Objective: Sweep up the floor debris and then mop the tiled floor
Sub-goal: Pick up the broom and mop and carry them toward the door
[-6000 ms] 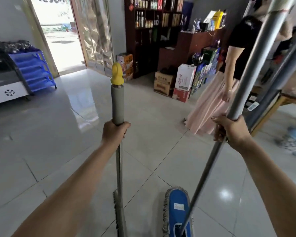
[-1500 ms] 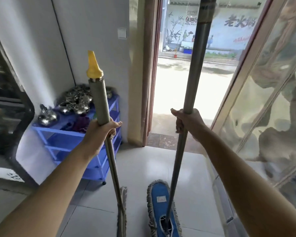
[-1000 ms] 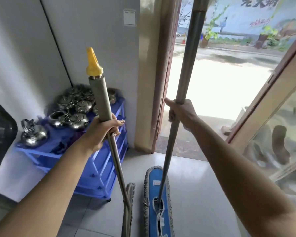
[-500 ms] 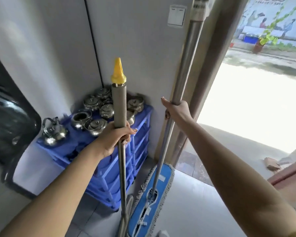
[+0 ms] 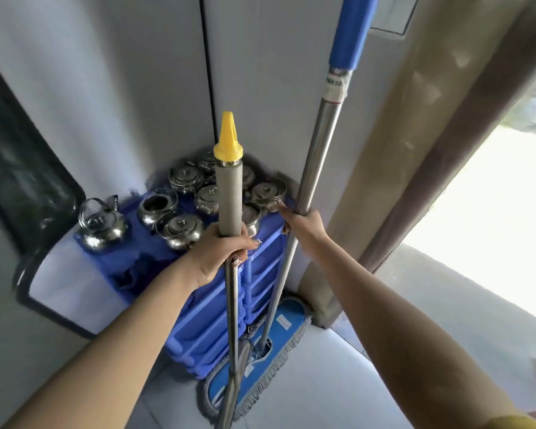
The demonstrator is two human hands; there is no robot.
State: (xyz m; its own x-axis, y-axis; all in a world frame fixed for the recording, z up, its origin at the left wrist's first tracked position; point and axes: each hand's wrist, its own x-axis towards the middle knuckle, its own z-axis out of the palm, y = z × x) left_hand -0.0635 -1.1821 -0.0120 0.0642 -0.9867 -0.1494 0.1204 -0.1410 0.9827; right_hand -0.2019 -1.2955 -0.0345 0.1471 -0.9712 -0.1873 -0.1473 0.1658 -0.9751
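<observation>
My left hand (image 5: 222, 252) grips the broom handle (image 5: 228, 193), a grey-sleeved pole with a yellow pointed cap, held upright. Its lower end runs down out of view at the bottom. My right hand (image 5: 302, 226) grips the mop pole (image 5: 317, 140), a steel tube with a blue upper grip, leaning toward the wall. The flat blue mop head (image 5: 279, 329) with a grey fringe lies on the tiled floor against the foot of the blue rack.
A blue plastic rack (image 5: 205, 308) stands in the wall corner, topped with several metal teapots (image 5: 180, 227). A beige door frame (image 5: 393, 150) rises on the right beside the bright open doorway (image 5: 492, 218). A dark-edged cabinet (image 5: 28, 187) is on the left.
The view has swung left and closer to the corner. The mop head has slid in beside the blue rack and its pole now leans toward the wall. Both hands keep their grips.
</observation>
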